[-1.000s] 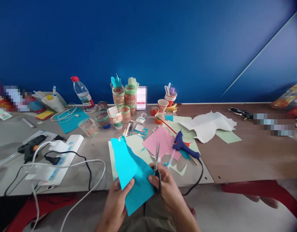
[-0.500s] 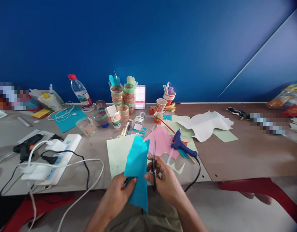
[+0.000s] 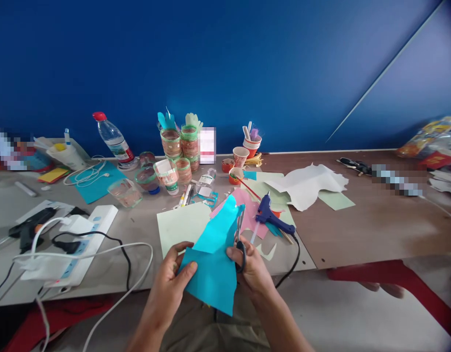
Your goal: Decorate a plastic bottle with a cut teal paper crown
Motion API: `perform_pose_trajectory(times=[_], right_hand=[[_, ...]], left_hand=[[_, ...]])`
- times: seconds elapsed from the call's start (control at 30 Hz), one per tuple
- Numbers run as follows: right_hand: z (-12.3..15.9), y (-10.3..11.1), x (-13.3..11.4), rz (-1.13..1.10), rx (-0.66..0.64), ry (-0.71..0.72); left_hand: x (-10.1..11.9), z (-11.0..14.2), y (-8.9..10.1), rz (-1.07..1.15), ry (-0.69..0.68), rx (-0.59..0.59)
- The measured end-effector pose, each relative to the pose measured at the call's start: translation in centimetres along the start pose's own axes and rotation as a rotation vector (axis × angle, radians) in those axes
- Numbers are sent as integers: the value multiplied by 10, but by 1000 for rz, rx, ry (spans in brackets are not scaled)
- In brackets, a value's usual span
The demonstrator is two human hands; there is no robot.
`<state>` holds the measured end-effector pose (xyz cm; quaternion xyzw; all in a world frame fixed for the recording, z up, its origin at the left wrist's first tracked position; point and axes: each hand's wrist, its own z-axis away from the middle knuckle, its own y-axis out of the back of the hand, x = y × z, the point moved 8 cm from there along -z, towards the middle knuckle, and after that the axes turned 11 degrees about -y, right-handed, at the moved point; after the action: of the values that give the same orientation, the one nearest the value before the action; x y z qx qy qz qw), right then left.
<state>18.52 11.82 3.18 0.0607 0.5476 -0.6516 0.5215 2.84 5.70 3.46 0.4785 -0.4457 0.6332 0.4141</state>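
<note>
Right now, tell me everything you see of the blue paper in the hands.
The blue paper is a bright, thin-looking sheet with uneven edges, its upper part narrowing toward the top. A line runs partway across its middle; whether fold or overlap, I cannot tell. It is held tilted at the table's near edge. The left hand pinches its left side, thumb on top. The right hand holds scissors at its right edge; whether they are cutting is unclear.

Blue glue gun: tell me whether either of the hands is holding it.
No, the blue glue gun lies on the table, while the left hand holds turquoise paper and the right hand holds scissors.
</note>
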Motion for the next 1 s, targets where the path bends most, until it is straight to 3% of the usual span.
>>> perform_pose_trajectory(times=[0.1, 0.2, 0.33, 0.43, 0.6, 0.77, 1.0], right_hand=[[-7, 6, 0, -32, 78, 65], [-21, 10, -12, 5, 213, 202], [-44, -5, -46, 137, 318, 393], [-62, -22, -69, 210, 351, 488], [-82, -38, -82, 276, 349, 545], [-90, -30, -87, 269, 413, 567], [-109, -21, -75, 160, 346, 488]], left_hand=[[1, -6, 8, 34, -29, 164], [10, -22, 4, 175, -65, 236], [33, -56, -22, 451, -179, 102], [45, -78, -38, 498, -204, 4], [43, -106, -34, 439, -138, 119], [40, -126, -27, 457, -194, 221], [24, -148, -38, 516, -94, 156]])
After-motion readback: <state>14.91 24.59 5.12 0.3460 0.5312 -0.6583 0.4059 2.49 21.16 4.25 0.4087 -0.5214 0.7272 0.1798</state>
